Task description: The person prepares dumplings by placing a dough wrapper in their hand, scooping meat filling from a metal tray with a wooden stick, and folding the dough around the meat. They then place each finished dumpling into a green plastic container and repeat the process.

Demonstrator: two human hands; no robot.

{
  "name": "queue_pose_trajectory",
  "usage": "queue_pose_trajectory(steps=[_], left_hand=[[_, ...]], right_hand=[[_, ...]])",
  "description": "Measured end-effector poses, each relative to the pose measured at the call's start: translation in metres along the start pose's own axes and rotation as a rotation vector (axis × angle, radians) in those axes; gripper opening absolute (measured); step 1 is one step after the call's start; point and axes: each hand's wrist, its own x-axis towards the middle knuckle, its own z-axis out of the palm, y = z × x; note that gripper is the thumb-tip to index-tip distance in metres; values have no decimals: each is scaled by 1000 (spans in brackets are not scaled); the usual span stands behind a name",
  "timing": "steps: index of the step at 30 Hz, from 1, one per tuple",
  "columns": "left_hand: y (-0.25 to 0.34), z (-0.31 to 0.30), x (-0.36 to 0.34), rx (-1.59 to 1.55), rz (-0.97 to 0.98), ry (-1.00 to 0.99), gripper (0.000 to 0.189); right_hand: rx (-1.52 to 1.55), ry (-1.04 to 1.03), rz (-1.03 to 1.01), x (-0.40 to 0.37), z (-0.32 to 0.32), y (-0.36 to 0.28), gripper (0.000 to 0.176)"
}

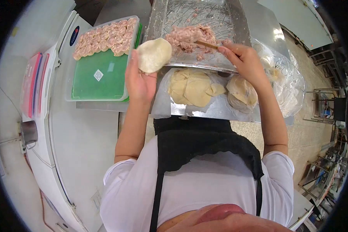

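Observation:
A round, pale dough wrapper [154,55] rests on the fingers of my left hand [141,83], between the green tray and the metal pan. My right hand [241,62] pinches a thin wooden stick [207,45], whose far end is in the pink minced meat [189,38] in the metal pan [205,65]. Below the pan, a stack of dough wrappers [192,87] lies on a plastic sheet. Beside it is a bagged, rounded bundle of wrappers [241,94], under my right forearm.
A green-bottomed plastic tray [100,79] at left holds rows of filled dumplings [104,37]. Clear plastic bags [288,85] lie at the right edge of the metal table. A white freezer [81,147] stands at left; metal racks [323,104] stand far right.

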Motion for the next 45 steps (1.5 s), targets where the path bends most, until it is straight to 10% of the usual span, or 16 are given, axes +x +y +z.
queue_pose_trajectory(steps=[6, 11, 16, 26, 35, 38, 45], left_hand=[[14, 4, 9, 248, 281, 71, 36], [9, 23, 35, 119, 347, 97, 30], [-35, -12, 96, 682, 410, -20, 35], [-23, 5, 82, 1, 221, 50, 38], [-23, 0, 80, 91, 195, 92, 31], [-24, 10, 71, -56, 73, 102, 36], [-24, 76, 46, -402, -243, 10, 64]], right_hand=[[-732, -90, -324, 13, -8, 19, 25], [-673, -202, -281, 37, 13, 26, 29], [-464, -300, -268, 28, 42, 28, 35], [-25, -712, 102, 34, -2, 20, 37], [-57, -556, -53, 25, -2, 20, 39], [13, -480, 189, 24, -15, 14, 37], [123, 34, -155, 19, 17, 10, 33]])
